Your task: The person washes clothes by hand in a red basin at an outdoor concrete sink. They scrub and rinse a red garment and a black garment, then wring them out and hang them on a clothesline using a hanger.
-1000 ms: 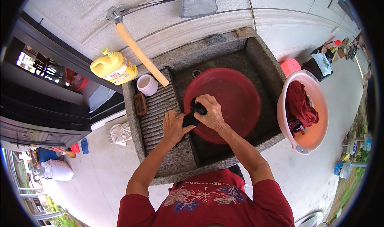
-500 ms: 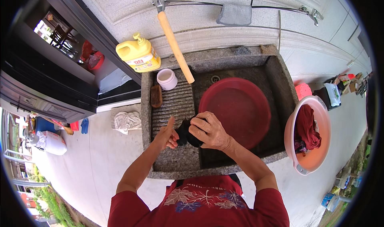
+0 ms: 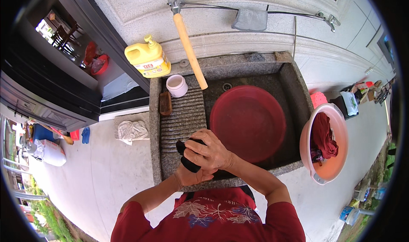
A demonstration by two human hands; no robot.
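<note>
black cloth (image 3: 186,156) is gripped by both right hand (image 3: 209,151) and left hand (image 3: 190,177) on the ribbed washboard (image 3: 183,116).

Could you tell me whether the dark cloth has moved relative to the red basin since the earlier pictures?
Yes. The dark cloth has moved left, off the red basin and onto the ribbed washboard, where both hands now press it.

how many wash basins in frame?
2: a red basin inside the stone sink, and a pink basin holding dark red laundry on the ground right of it. None visibly hidden.
</note>
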